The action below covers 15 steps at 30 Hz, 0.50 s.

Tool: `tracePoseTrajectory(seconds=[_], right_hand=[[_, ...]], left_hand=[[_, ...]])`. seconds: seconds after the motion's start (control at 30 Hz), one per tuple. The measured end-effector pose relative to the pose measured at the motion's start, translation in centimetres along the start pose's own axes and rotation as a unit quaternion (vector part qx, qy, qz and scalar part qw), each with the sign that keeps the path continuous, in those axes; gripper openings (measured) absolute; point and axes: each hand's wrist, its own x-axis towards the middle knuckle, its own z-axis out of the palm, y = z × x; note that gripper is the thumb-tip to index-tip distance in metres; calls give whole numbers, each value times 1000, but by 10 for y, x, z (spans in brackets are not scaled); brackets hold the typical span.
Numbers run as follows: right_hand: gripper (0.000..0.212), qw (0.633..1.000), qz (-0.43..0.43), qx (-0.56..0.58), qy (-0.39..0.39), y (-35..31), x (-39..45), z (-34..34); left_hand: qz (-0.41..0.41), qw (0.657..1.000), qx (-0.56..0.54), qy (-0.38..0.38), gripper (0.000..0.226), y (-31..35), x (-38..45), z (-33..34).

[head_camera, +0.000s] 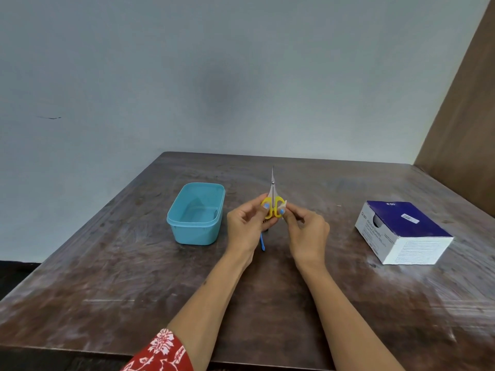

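Small scissors (272,192) with yellow handles and shut metal blades point up and away, held above the middle of the table. My left hand (245,226) grips the left handle loop. My right hand (306,231) pinches a small white wipe (284,204) against the right handle loop. Below the hands, a thin blue stick-like object (262,242) lies on the table, partly hidden by my left hand.
An open, empty light-blue plastic box (197,212) stands left of the hands. A blue and white cardboard box of swabs (401,231) lies at the right. The dark wooden table (267,303) meets a grey wall behind; a brown panel (466,129) rises at the far right.
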Motion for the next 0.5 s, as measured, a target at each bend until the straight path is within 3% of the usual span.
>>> tracePoseTrajectory(seconds=[0.13, 0.3, 0.5], right_hand=[[17, 999, 20, 18, 29, 1, 1, -2], [17, 991, 92, 92, -23, 5, 1, 6], [21, 990, 88, 106, 21, 1, 0, 4]], left_hand=[[-8, 1000, -9, -12, 29, 0, -2, 3], [14, 1000, -8, 12, 28, 1, -1, 1], [25, 999, 20, 14, 25, -1, -1, 3]])
